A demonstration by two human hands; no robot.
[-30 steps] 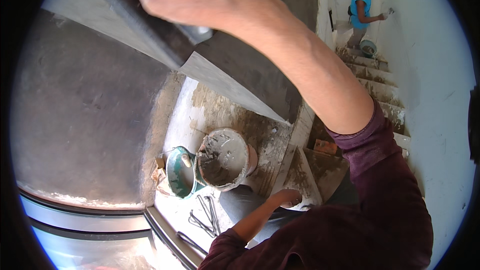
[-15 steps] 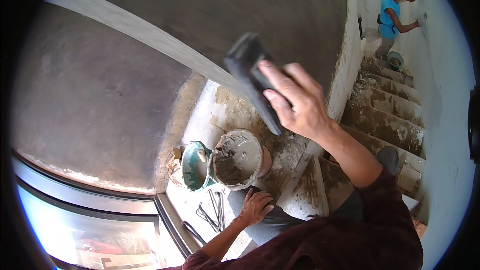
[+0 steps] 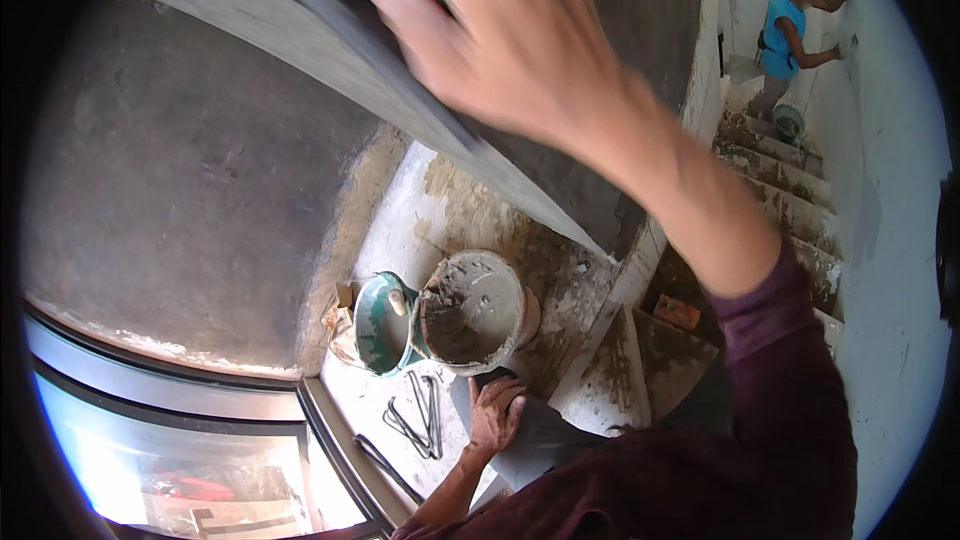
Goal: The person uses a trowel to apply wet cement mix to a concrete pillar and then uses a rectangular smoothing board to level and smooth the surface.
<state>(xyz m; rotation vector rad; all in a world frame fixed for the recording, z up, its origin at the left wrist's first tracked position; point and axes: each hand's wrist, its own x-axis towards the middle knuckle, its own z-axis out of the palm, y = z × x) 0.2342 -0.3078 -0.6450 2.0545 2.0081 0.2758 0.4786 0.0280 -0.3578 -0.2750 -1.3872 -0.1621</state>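
Note:
My right hand [image 3: 510,40], blurred by motion, is raised close in front of me and gripped on a dark plastering float [image 3: 375,55]. The float lies along the pale strip [image 3: 280,45] that crosses the grey plastered wall [image 3: 180,170]; whether it touches the surface I cannot tell. Down on my knee rests my left hand [image 3: 492,412], empty, its fingers stretched over the trouser leg. Just beyond it stands a bucket [image 3: 533,315] of wet grey plaster. A teal bucket [image 3: 368,315] sits against its left side, with a pale rounded object inside.
Black bent rods [image 3: 432,420] lie on the floor near a framed window [image 3: 230,470]. To the right, dirty stairs [image 3: 790,180] run along a white wall [image 3: 890,240]. A co-worker in blue [image 3: 785,35] touches that wall, beside another bucket [image 3: 789,122]. A reddish block [image 3: 677,311] lies on a step.
My right hand has moved up and left with the float, from above the buckets to the pale strip. My left hand has shifted slightly on my knee.

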